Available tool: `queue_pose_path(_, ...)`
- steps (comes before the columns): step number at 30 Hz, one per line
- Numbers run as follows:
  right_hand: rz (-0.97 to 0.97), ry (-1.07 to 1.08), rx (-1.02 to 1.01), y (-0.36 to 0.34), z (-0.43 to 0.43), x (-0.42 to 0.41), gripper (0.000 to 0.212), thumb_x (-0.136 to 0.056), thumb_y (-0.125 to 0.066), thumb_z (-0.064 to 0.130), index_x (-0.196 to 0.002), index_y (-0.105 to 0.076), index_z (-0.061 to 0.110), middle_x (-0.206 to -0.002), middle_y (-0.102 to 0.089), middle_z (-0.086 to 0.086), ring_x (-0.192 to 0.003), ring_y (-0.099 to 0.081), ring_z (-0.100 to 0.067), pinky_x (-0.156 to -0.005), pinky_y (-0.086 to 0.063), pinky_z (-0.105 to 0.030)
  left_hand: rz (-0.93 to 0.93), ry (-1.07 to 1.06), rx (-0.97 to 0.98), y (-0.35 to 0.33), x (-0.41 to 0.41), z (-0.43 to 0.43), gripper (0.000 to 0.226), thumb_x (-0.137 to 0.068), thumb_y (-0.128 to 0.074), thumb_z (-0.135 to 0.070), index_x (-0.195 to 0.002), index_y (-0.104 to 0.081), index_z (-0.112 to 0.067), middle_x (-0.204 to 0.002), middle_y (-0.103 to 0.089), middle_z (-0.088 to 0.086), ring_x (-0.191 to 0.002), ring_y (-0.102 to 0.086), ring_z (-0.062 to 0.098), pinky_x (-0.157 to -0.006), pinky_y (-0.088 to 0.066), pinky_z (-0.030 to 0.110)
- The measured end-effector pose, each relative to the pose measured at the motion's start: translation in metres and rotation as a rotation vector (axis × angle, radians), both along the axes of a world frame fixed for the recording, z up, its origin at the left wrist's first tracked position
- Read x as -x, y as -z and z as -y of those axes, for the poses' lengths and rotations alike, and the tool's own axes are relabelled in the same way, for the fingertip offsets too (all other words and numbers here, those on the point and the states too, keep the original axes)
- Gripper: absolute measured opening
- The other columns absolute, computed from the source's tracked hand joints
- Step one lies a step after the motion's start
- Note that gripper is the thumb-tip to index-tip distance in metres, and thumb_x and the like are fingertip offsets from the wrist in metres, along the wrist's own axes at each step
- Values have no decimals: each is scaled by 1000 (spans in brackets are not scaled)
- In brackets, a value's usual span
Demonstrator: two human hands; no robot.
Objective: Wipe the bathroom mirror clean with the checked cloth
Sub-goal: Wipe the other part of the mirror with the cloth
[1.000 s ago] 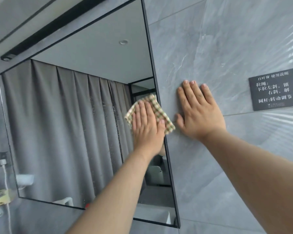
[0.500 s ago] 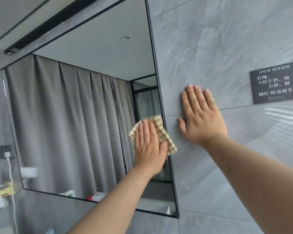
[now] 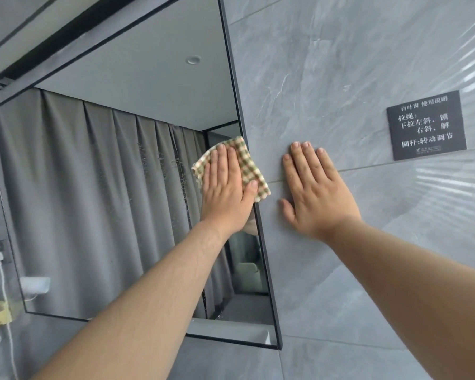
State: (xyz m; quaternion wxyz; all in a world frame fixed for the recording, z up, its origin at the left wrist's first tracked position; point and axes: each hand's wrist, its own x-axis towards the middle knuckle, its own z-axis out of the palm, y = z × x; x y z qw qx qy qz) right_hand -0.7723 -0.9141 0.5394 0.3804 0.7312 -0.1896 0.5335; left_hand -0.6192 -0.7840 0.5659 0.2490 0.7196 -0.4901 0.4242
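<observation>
- Cloth (image 3: 251,171) is pinned flat against the mirror (image 3: 107,187) beneath the left hand (image 3: 226,193). That hand lies spread, its fingers straight and pressing rather than clutching, with the thumb on the cloth's lower edge.
- Right hand (image 3: 316,193) lies flat and empty on the wall (image 3: 327,64) just right of the left hand, fingers straight, apparently as a brace.
- The cloth sits at the mirror's right edge. Its corner beyond the thumb laps over the frame (image 3: 266,270) onto the wall.
- It is folded to a rough oblong. The visible long side runs beside the frame, from past the fingertips down to the thumb, so the long axis seems to follow that edge. The part under the palm is hidden.
- The mirror faces the person and looks wider than tall, its long axis running away to the left of the left hand.
- To wipe well, I would keep the palm flat so the whole fold bears on the glass, and draw overlapping strokes along the frame.
- A streak of spots (image 3: 180,171) shows just left of the left hand. It likely needs the next passes.
</observation>
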Motion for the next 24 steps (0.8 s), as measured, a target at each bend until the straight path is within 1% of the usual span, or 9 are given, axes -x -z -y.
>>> queue_pose_path(3,-59,-23,63,29,4,12,77,-89,-46,37,-147,-32,-11,-156,-25,-31,-147,-23,-45,-121,-18,-55,-9,-11,-62,47,-5,-7,78,-95,-9,-54,-144,40,-16,-150,49,2,-142,41,15,-118,25,35)
queue_pose_path(5,-82,-40,79,53,7,21,76,-88,-49,35,-147,-34,-11,-156,-26,-30,-147,-24,-44,-121,-19,-54,-9,-7,-100,86,-9,-11,82,-96,-12,-54,-144,41,-15,-152,48,3,-146,36,19,-120,21,38)
queue_pose_path(9,-98,-26,63,71,8,26,79,-84,-55,35,-146,-36,-10,-157,-27,-28,-147,-26,-43,-121,-21,-54,43,-16,-102,153,-13,-14,91,-95,-32,-53,-156,18,-8,-164,23,12,-153,12,28,-122,1,46)
queue_pose_path(11,-96,-16,59,70,7,26,81,-82,-58,35,-145,-38,-10,-156,-28,-29,-146,-27,-43,-120,-22,-54,55,-16,-109,164,-13,-15,94,-93,-38,-54,-157,13,-7,-165,18,13,-154,8,29,-122,-1,46)
queue_pose_path(14,-94,-24,52,70,6,25,79,-82,-57,36,-144,-40,-11,-155,-30,-29,-145,-29,-44,-119,-24,-55,31,-37,-147,151,-12,-18,95,-93,-30,-58,-152,28,-13,-160,34,6,-151,21,23,-122,13,41)
queue_pose_path(16,-95,-35,46,70,6,25,78,-83,-54,36,-144,-41,-10,-155,-31,-29,-145,-30,-44,-118,-25,-55,-17,-45,-138,122,-9,-17,92,-91,-19,-63,-142,44,-19,-151,49,1,-145,37,18,-118,25,35)
queue_pose_path(17,-95,-35,43,70,6,25,77,-83,-53,37,-144,-40,-10,-155,-30,-29,-145,-30,-44,-119,-25,-55,-45,-43,-112,102,-5,-15,91,-91,-18,-63,-139,46,-20,-148,52,2,-142,41,16,-116,28,33)
queue_pose_path(21,-94,-29,39,70,6,25,76,-85,-48,37,-145,-39,-10,-156,-30,-29,-146,-29,-43,-120,-23,-55,-149,-31,21,28,12,-3,95,-98,-39,-54,-152,25,-11,-161,32,8,-147,30,18,-116,25,31)
queue_pose_path(24,-96,-27,36,71,7,24,77,-86,-47,37,-146,-37,-9,-156,-28,-29,-146,-27,-43,-120,-22,-55,-167,-26,90,28,15,3,92,-97,-39,-52,-156,16,-9,-164,23,11,-151,23,21,-119,21,33)
